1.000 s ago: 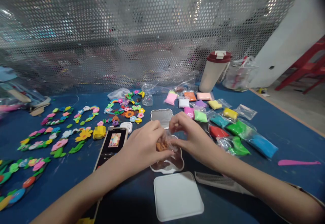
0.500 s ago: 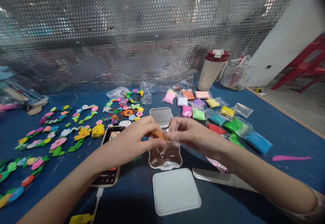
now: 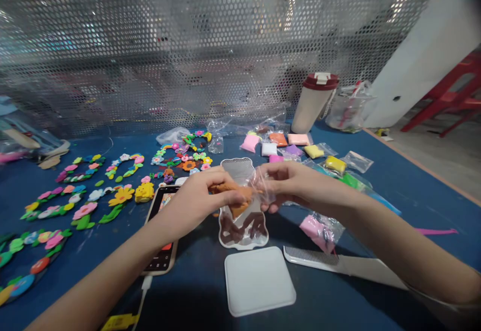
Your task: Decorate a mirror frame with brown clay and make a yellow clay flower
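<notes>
A lump of orange-brown clay point(image 3: 237, 202) is pinched between the thumb and fingers of my left hand point(image 3: 203, 196). My right hand point(image 3: 287, 183) grips a clear plastic bag point(image 3: 263, 183) at the clay's right side, and the clay touches the bag's opening. Both hands are above a white-framed mirror point(image 3: 244, 231), whose surface shows their reflection. Just below the mirror lies a white rounded square plate point(image 3: 260, 281). A phone point(image 3: 163, 261) lies partly under my left wrist.
Flower-decorated clay rings point(image 3: 126, 166) spread over the left side. Bagged coloured clay point(image 3: 311, 151), a cup point(image 3: 314, 103) and a plastic bag stand or lie back right. A comb point(image 3: 338, 262) and pink clay bag point(image 3: 317, 233) lie near my right forearm.
More of the orange-brown clay now shows outside the bag. My right hand has moved slightly right and up, and the pink clay bag beneath it has come into fuller view.
</notes>
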Motion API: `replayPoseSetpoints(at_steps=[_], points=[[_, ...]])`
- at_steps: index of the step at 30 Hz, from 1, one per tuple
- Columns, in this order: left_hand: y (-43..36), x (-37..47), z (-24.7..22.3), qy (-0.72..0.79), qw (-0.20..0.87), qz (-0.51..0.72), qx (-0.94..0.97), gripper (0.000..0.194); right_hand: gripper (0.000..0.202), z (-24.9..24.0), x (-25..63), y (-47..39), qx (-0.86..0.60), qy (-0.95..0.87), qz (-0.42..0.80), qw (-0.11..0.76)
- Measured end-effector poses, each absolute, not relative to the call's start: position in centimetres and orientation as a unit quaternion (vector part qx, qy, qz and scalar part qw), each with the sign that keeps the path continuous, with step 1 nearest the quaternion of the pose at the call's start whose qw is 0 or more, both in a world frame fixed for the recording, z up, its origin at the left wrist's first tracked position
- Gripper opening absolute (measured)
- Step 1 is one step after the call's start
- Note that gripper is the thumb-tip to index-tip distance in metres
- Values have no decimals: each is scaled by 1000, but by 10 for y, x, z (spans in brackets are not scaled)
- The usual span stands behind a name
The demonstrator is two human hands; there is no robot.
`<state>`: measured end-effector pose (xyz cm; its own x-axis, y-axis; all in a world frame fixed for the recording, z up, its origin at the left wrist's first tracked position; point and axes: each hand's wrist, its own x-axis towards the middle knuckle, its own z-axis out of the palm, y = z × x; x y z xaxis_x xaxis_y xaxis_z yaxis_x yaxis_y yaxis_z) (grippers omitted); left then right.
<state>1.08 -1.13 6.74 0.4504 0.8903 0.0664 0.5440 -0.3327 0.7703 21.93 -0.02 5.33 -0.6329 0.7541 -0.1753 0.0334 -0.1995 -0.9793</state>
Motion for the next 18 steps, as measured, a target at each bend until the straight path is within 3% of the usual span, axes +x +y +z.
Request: replayPoseSetpoints(at_steps=[11,15,18], points=[[-13,13,63,491,288,231,789,16,12,61,228,0,-407,-641,570,313],[-13,13,65,510,282,243,776,20,20,59,230,1,-426,-683,457,379],[-13,12,65,512,291,255,767,20,16,60,228,-1,-417,-720,413,370]])
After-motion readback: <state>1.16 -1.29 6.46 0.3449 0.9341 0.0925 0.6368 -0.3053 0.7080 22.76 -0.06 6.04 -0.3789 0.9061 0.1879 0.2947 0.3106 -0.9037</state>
